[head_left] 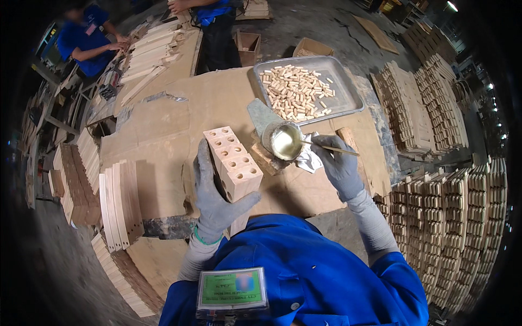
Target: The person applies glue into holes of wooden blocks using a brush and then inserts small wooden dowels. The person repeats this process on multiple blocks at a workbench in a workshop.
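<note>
My left hand (213,198), in a grey glove, grips a bundle of pale wooden pieces (243,187) from its left side, the thumb across the near face. Round holes are drilled in pairs in their upturned ends. In my gloved right hand (340,168) is a thin stick (329,147), its far tip reaching over the rim of a metal cup (270,137) of whitish liquid. Whether that tip is wet or has bristles I cannot make out. A crumpled white cloth (310,159) lies between the cup and my right hand.
Beyond the cup, a grey tray (353,89) holds many short wooden dowels (293,89). Wooden slats (120,204) stand at the table's left edge, and tall stacks of wooden parts (446,217) rise on the right. Two people in blue (81,41) are at the far left.
</note>
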`<state>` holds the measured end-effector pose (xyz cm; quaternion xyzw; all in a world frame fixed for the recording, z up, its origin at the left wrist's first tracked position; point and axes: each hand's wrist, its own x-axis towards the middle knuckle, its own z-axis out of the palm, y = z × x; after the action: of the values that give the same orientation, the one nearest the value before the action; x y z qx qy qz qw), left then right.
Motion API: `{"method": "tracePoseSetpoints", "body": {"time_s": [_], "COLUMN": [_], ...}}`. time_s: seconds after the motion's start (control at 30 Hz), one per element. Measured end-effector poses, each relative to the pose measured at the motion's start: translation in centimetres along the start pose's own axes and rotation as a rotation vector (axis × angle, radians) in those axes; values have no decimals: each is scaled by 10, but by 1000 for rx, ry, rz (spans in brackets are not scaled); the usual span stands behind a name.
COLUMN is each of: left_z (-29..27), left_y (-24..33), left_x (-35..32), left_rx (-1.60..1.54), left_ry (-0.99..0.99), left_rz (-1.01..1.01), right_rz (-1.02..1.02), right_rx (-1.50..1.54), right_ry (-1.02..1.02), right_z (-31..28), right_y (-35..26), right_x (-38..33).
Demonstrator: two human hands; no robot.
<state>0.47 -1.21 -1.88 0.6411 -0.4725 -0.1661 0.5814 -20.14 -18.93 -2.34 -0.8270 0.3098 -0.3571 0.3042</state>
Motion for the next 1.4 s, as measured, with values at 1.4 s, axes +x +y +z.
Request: {"method": "tracePoseSetpoints", "body": {"time_s": [1.4], "left_z": [16], "left_y": [13], "left_x": [-9], "left_rx": [-94], "left_ry": [-62], "left_rz": [25], "right_rz": [67], "right_rx": [557], "right_ry": [-558], "right_z": [-47], "right_y": [-118], "right_x": [70]}}
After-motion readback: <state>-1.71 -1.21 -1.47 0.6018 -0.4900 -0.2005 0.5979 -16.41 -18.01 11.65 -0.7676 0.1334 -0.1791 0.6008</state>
